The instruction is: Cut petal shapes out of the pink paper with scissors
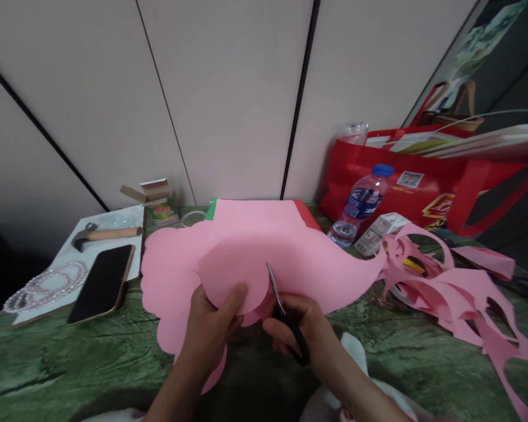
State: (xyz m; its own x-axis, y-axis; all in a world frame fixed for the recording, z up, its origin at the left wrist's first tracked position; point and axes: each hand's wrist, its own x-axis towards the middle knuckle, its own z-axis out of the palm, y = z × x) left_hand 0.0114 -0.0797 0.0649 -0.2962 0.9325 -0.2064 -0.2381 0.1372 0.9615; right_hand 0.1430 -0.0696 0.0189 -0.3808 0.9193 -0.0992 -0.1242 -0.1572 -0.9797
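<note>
A large pink paper sheet [229, 246] with scalloped, rounded edges lies in front of me, its near part raised off the table. My left hand [215, 322] pinches its near edge, the thumb on top of a rounded lobe. In my right hand [299, 328] is a pair of scissors [286, 316] with black handles, its metal blades pointing up and away from me. The blades are beside the right edge of the lobe that my left hand holds. Part of the blades and the fingers under the paper are hidden.
Pink paper scraps [449, 293] spread on the right. Behind them stand a water bottle [361, 205], a small white box [381, 231] and a red bag [409, 176]. On the left lie a hammer [110, 233], a phone [103, 284], bead strings [48, 284] and an opened small box [162, 211].
</note>
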